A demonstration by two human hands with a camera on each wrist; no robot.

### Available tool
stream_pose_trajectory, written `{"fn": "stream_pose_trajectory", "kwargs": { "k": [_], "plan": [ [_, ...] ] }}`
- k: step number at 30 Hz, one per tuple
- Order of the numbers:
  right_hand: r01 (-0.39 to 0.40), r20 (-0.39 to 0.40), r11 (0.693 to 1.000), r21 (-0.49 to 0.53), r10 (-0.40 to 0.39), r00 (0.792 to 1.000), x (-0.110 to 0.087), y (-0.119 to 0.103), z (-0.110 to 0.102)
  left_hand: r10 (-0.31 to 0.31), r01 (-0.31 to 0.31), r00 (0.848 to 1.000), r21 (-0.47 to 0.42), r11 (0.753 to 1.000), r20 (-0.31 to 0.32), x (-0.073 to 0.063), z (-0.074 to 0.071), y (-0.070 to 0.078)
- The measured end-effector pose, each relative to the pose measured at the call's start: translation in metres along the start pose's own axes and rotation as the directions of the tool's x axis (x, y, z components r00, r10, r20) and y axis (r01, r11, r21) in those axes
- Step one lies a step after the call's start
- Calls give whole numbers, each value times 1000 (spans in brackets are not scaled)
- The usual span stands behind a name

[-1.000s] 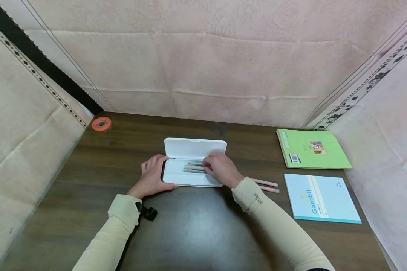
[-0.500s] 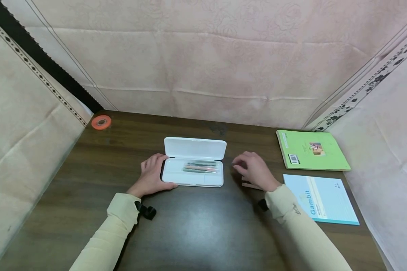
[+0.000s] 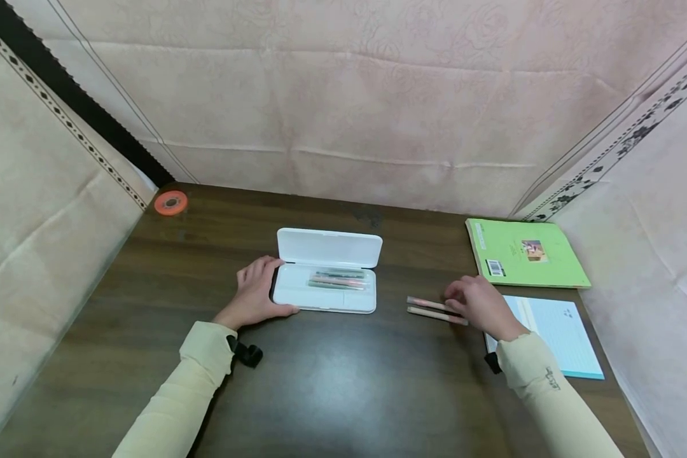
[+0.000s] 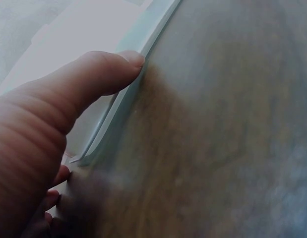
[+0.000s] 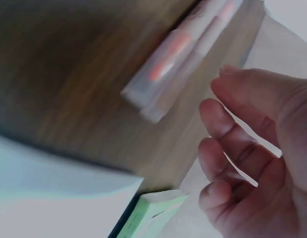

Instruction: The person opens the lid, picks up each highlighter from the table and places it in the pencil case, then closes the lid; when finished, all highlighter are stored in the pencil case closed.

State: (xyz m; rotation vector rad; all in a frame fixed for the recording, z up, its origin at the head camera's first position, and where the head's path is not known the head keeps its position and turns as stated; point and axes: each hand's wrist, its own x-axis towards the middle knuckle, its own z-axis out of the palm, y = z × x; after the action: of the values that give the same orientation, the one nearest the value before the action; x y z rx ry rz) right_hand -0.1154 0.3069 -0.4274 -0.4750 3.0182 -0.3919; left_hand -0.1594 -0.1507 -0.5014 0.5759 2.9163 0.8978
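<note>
A white pencil case (image 3: 325, 299) lies on the table with its lid (image 3: 329, 247) raised, and several pens (image 3: 338, 280) rest inside it. My left hand (image 3: 256, 294) grips the case's left end, thumb on the front edge, fingers at the back left corner. The left wrist view shows that thumb (image 4: 101, 74) against the case rim (image 4: 106, 124). Two slim pens (image 3: 426, 313) lie side by side on the table, right of the case. My right hand (image 3: 481, 304) is at their right end, fingers loosely bent; in the right wrist view nothing is between its fingers (image 5: 217, 119).
A light blue notebook (image 3: 555, 331) lies partly beneath the right hand and wrist in the head view. Behind it is a green book (image 3: 532, 254). An orange tape roll (image 3: 170, 203) sits at the far left corner. Cloth hangings (image 3: 343, 114) stand around the table.
My right hand has left the pens inside the case and moved right to the two loose pens, passing over them to their right end. My left hand stays on the case.
</note>
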Motion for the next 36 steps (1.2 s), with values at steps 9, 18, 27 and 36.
{"fn": "stream_pose_trajectory", "kwargs": {
  "k": [9,18,27,36],
  "plan": [
    [30,44,999,-44,-28,999,-5,7,7,-17,17,1000,-8,1000,15,1,-1,2],
    [45,45,999,13,-46,998,-1,11,11,-7,7,1000,-15,1000,8,0,-2,3],
    [99,-7,995,13,-99,995,8,-5,3,-22,22,999,-9,1000,23,1,-3,3],
    [135,10,988,72,-136,991,36,-61,-4,-24,24,999,-13,1000,29,1,-3,2]
  ]
}}
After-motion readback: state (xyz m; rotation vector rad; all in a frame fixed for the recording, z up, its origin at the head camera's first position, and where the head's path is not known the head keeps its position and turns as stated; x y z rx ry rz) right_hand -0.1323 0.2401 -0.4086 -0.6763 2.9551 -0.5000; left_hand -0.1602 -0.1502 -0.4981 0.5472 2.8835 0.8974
